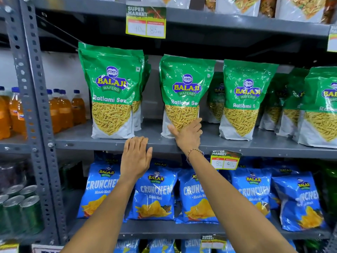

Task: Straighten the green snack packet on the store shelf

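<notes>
On the middle grey shelf, seen from the head camera, a green snack packet marked Ratlami Sev stands upright near the centre of the picture. The right hand reaches up from five o'clock and clasps the packet's lower end: the thumb lies across the white bottom corner at the packet's seven o'clock, while the fingers curl round its lower right edge at about five o'clock, so the base of the packet sits between thumb and fingers. A ring shows on one finger and a beaded bracelet circles the wrist.

The left hand is at the packet's seven to eight o'clock, apart from it, with its fingers straight, loosely together and holding nothing; the fingertips reach the front lip of the shelf, below the gap between this packet and a second green packet standing at nine o'clock. A third green packet stands at three o'clock, with more behind it.

A yellow price tag hangs from the shelf above at eleven o'clock. Blue Crunchex packets fill the shelf below at six o'clock, and bottles of orange drink stand far off at nine o'clock.
</notes>
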A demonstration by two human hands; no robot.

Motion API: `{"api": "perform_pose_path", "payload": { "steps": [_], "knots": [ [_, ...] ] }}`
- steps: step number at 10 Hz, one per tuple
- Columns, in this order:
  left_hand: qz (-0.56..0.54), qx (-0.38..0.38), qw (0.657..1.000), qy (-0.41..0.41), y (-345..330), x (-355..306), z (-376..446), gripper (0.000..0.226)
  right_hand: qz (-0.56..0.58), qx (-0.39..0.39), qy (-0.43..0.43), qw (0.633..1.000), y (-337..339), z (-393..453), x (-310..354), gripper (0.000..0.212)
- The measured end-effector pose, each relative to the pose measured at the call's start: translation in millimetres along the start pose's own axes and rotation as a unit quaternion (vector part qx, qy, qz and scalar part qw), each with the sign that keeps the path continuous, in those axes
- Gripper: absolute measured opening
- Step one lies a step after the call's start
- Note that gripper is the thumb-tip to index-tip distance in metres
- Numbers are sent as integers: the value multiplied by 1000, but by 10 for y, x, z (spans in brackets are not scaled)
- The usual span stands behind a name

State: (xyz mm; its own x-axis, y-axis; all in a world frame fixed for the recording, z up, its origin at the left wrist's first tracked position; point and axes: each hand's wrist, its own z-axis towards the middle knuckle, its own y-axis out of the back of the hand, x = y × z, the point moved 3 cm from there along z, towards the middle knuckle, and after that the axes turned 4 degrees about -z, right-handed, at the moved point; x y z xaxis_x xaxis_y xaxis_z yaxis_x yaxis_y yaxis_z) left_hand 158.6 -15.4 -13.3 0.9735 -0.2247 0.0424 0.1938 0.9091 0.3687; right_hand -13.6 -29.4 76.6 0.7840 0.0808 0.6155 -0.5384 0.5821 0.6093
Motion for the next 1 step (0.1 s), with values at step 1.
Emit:
{"api": "perform_pose_path", "payload": {
  "steps": [1],
  "knots": [
    [-11,0,999,38,91,-76,110,36,-41,-27,71,996,229,-263,-33,88]
  ]
}}
